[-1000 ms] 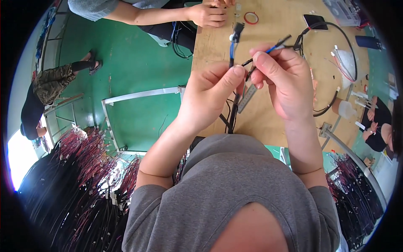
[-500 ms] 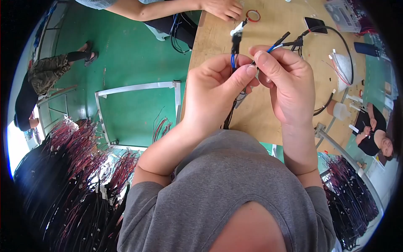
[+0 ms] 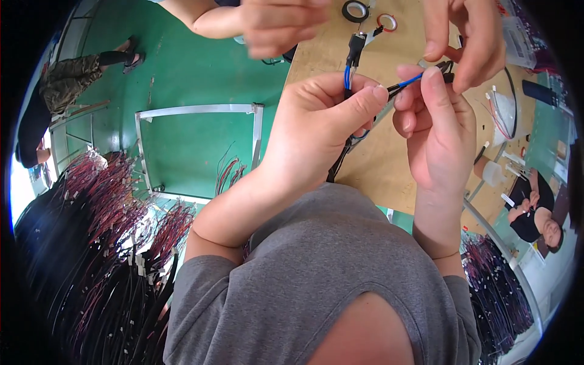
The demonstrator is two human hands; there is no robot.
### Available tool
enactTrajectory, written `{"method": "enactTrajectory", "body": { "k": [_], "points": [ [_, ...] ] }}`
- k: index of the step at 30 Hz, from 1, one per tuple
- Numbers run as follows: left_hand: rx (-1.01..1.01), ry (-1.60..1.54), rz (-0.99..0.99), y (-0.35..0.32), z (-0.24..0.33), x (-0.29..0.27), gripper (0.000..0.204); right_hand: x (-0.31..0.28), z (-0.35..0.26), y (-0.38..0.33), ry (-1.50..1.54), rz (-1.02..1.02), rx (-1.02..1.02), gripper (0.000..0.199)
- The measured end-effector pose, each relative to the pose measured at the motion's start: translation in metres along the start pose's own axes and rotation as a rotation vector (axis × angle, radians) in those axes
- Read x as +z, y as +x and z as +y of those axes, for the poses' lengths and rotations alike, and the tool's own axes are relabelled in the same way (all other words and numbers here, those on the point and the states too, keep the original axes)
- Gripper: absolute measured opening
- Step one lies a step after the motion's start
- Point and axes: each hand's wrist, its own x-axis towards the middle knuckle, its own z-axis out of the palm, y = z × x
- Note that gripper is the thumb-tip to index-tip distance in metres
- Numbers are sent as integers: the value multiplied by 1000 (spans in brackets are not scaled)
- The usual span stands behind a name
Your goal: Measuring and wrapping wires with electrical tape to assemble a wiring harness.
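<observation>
The left hand (image 3: pixel 322 121) is closed around a blue wire (image 3: pixel 347 78), thumb pressed over it near the fingertips, and a black connector (image 3: pixel 354 48) rises out of the top of that grip with a short white piece beyond it. The right hand (image 3: pixel 438 128) pinches the other run of blue wire (image 3: pixel 409 81) between thumb and forefinger, just where it meets a dark sleeved end, so both hands are grasping the same small harness and holding it up over the wooden bench (image 3: pixel 389 164) rather than resting it there. A black cable (image 3: pixel 338 164) trails down from under the left palm toward the grey shirt (image 3: pixel 316 274). Judging by this, the wires are already fitted into the connector and the work looks to be in its middle stretch: the two ends are brought close together but are not joined, and nothing has been set down as finished. Across the bench, another person's hands (image 3: pixel 286 24) (image 3: pixel 468 33) reach in; the farther one seems to touch the dark end of the same harness, though I cannot tell how firmly. A roll of black tape (image 3: pixel 355 10) and a red ring (image 3: pixel 387 22) lie untouched beyond. Bundles of red and black wires (image 3: pixel 109 243) hang at the left over the green floor (image 3: pixel 201 79).
</observation>
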Motion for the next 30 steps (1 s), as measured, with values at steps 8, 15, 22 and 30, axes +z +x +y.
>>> {"method": "enactTrajectory", "body": {
  "k": [8,15,22,30],
  "points": [
    [527,236,-454,40,22,-18,19,6,4,4,-25,-24,-1,21],
    [1323,601,-1058,83,51,-35,33,7,2,9,-155,-56,9,20],
    [1988,833,-1398,113,65,-53,58,5,7,18,-96,16,6,14],
    [1783,819,-1491,104,71,-52,30,8,6,28,34,36,35,14]
  ]
}}
